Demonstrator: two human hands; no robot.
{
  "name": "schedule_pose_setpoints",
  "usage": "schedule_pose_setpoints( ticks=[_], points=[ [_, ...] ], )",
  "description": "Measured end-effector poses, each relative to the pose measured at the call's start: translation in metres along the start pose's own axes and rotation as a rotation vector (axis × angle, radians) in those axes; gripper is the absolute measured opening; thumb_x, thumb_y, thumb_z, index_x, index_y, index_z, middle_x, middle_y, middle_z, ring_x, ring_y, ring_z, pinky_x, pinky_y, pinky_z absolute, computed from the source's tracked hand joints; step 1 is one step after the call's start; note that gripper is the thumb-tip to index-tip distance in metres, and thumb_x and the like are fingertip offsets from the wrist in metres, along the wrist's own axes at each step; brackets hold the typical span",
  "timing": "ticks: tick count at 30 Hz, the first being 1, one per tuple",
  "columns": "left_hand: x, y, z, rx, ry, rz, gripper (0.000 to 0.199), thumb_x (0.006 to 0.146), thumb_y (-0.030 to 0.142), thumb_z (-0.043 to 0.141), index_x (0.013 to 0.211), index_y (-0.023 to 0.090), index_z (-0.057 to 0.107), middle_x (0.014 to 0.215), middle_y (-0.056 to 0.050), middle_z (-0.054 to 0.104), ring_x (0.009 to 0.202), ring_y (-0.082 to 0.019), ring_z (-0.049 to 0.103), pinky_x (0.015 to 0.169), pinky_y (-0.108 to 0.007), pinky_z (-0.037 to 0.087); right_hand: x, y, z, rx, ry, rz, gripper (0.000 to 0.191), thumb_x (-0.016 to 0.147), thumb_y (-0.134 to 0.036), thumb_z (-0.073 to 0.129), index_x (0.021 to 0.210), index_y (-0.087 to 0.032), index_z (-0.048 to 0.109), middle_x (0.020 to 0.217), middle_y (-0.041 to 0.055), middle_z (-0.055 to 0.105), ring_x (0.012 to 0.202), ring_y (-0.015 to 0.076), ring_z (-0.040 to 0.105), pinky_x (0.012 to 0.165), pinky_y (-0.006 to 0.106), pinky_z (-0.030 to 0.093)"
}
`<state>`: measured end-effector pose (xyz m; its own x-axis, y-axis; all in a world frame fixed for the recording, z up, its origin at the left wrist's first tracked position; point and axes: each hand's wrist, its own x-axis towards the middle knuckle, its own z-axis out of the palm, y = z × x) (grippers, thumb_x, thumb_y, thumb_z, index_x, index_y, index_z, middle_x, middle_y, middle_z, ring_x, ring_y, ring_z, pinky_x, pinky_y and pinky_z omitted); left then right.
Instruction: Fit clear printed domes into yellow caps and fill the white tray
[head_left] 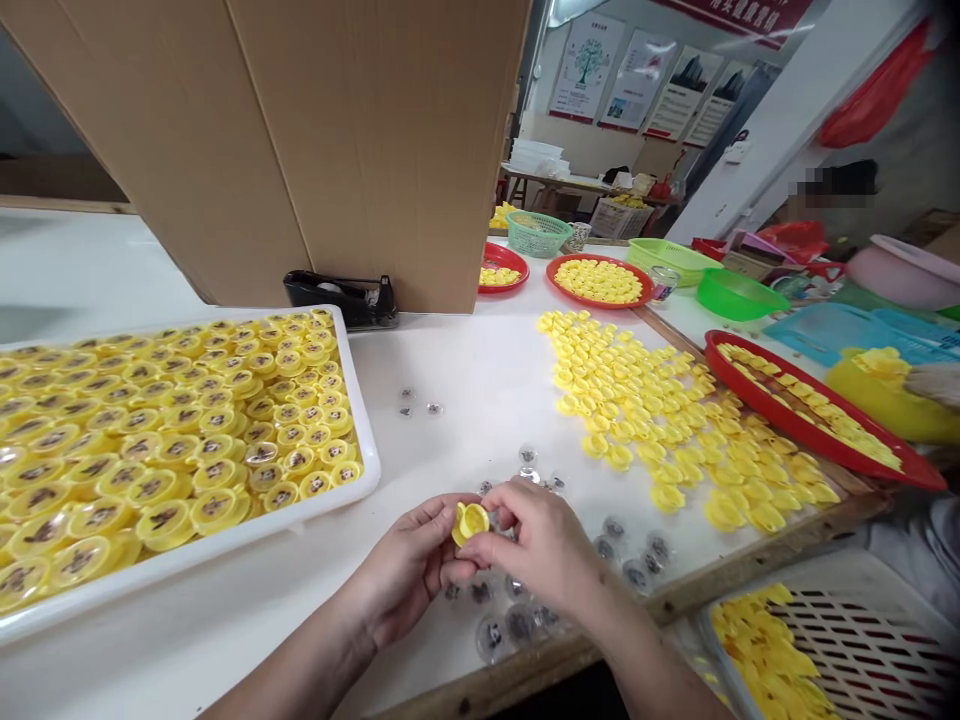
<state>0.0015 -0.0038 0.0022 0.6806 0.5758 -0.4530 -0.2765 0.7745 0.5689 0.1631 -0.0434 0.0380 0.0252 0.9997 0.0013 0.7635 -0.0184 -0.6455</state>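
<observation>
A small yellow plastic piece (472, 522) with a round cup shape is between my two hands, over the white table. My left hand (411, 560) grips it from the left with thumb and fingers. From the right, my right hand (536, 540) has its thumb and fingers closed at the piece's edge. Clear round discs with dark pictures (519, 622) lie under and around my hands. To the right, many yellow pieces (637, 400) are spread on the table. At the left, a white tray (369, 450) holds rows of yellow pieces with picture discs in them.
A tall cardboard sheet (375, 150) stands behind a black tape dispenser (341, 298). Red plates (919, 468) of yellow pieces, a green basket (538, 235) and bowls are at the back and right. A white crate (862, 640) sits lower right. Another person's hand (934, 383) shows at the right edge.
</observation>
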Motion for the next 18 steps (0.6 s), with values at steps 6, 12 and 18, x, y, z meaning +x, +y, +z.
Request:
schedule_pose_setpoints(
  ticks=[6,12,18],
  points=[
    [0.003,0.016,-0.013,-0.082,0.083,0.063,0.025,0.089,0.027,0.048,0.11,0.013,0.051,0.089,-0.013,0.067,0.062,-0.011,0.064,0.054,-0.015,0.051,0.042,0.064,-0.016,-0.309,0.128,0.099,0.016,0.084,-0.02,0.05,0.091,-0.02,0.064,0.093,0.0053,0.061,0.081,0.0175,0.059,0.075,0.029,0.044],
    [0.004,0.013,-0.012,-0.084,0.057,0.062,0.019,0.089,0.027,0.047,0.104,0.015,0.05,0.087,-0.012,0.067,0.06,-0.01,0.063,0.052,-0.014,0.049,0.063,0.083,-0.004,-0.454,0.068,0.138,0.017,0.081,-0.021,0.053,0.09,-0.018,0.067,0.089,0.0091,0.062,0.081,0.023,0.059,0.073,0.032,0.041],
    [0.006,0.013,-0.014,-0.063,0.062,0.064,0.02,0.089,0.028,0.048,0.103,0.015,0.05,0.087,-0.011,0.066,0.06,-0.01,0.062,0.052,-0.014,0.048,0.062,0.09,-0.005,-0.372,0.04,0.155,0.018,0.075,-0.02,0.06,0.091,-0.019,0.066,0.086,0.0056,0.062,0.077,0.02,0.059,0.07,0.03,0.043]
  ],
)
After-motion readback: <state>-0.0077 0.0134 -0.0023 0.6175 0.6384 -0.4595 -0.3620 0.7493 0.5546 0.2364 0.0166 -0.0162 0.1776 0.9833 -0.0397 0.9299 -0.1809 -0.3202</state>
